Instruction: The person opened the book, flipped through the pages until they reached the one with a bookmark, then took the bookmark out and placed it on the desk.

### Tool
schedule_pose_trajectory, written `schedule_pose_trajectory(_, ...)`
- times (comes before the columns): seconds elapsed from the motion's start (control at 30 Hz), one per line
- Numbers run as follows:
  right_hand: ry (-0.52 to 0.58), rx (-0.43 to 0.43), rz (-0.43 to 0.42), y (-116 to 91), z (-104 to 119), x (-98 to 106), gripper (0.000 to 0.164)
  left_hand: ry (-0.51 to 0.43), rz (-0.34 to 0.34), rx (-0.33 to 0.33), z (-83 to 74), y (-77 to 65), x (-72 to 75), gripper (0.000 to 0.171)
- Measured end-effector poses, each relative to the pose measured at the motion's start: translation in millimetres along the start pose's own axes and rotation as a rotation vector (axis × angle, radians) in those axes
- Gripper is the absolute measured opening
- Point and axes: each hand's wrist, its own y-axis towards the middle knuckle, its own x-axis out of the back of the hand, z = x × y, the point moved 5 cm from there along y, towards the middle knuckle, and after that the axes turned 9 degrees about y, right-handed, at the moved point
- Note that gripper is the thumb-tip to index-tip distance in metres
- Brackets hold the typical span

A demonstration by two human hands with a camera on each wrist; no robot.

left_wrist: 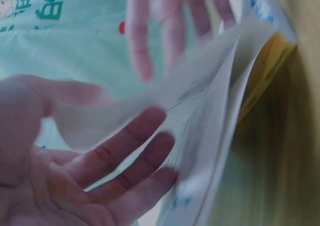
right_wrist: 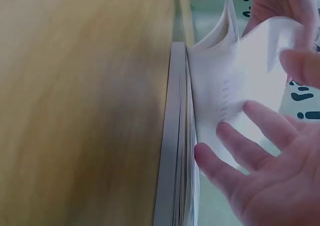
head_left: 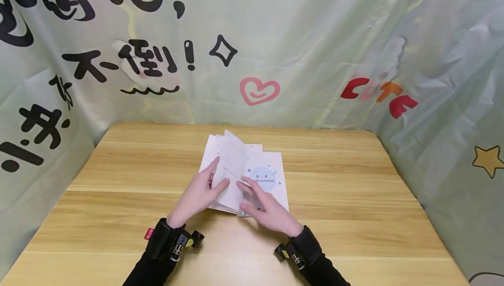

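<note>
An open book (head_left: 271, 163) with white pages lies on the table, its right-hand page bearing a pale blue circle with printed text. One page (head_left: 233, 163) stands raised at its middle. My left hand (head_left: 202, 192) holds this page near its outer edge, thumb on one face and fingers behind. In the left wrist view, the lifted page (left_wrist: 120, 111) bends between the thumb and fingers (left_wrist: 135, 151). My right hand (head_left: 269, 211) is over the lower part of the book, fingers spread and relaxed beside the raised page. The right wrist view shows its fingertips (right_wrist: 232, 131) close to the paper.
The wooden table (head_left: 346, 198) extends around the book on all sides. A pale printed cloth (head_left: 307, 50) with black lettering and a pink heart hangs behind the table and along its sides. Each wrist wears a black strap with a small camera (head_left: 289, 251).
</note>
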Motion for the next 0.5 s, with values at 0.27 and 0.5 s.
schedule_pose_trajectory(0.27, -0.125, -0.002, 0.142, -5, -14, -9, 0.068, 0.256, -0.025, -0.010, 9.0, -6.4, 9.8, 0.067)
schedule_pose_trajectory(0.5, -0.119, 0.017, 0.225, -7, -17, 2, 0.070, 0.475, 0.012, 0.059, 17.1, -7.6, 2.4, 0.054)
